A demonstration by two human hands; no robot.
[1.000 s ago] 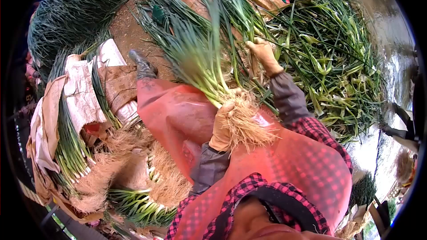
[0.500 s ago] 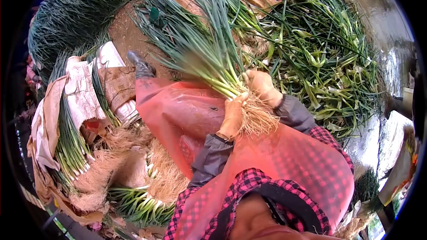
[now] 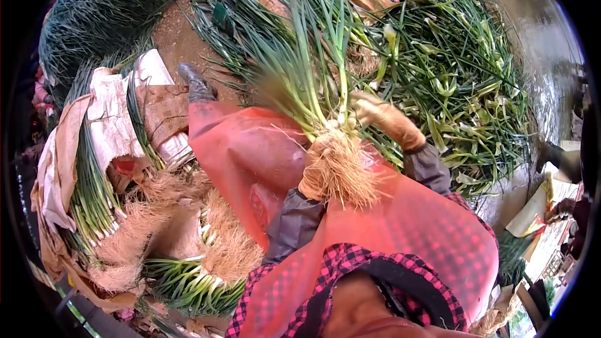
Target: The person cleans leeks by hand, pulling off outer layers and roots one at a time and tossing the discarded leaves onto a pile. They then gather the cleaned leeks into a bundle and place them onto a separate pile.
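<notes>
My left hand (image 3: 315, 178), in a tan glove, grips a bunch of green onions (image 3: 307, 81) just above its tangled pale roots (image 3: 341, 172). The bunch stands upright over my lap and its leaves fan away from me. My right hand (image 3: 379, 117), also gloved, is closed on stalks at the right side of the bunch, just above the white bases. A red plastic apron (image 3: 244, 150) covers my knees under the bunch.
Loose green onion leaves (image 3: 463, 75) lie heaped to the right. Bundled onions with roots outward (image 3: 94, 200) lie on torn paper (image 3: 113, 119) at the left, more (image 3: 188, 281) at lower left. My boot (image 3: 197, 84) rests on bare dirt. Wet ground (image 3: 544, 25) runs along the far right.
My right hand came back from the loose heap to the bunch, then slid to its right side. The bunch has tipped more upright in my left hand.
</notes>
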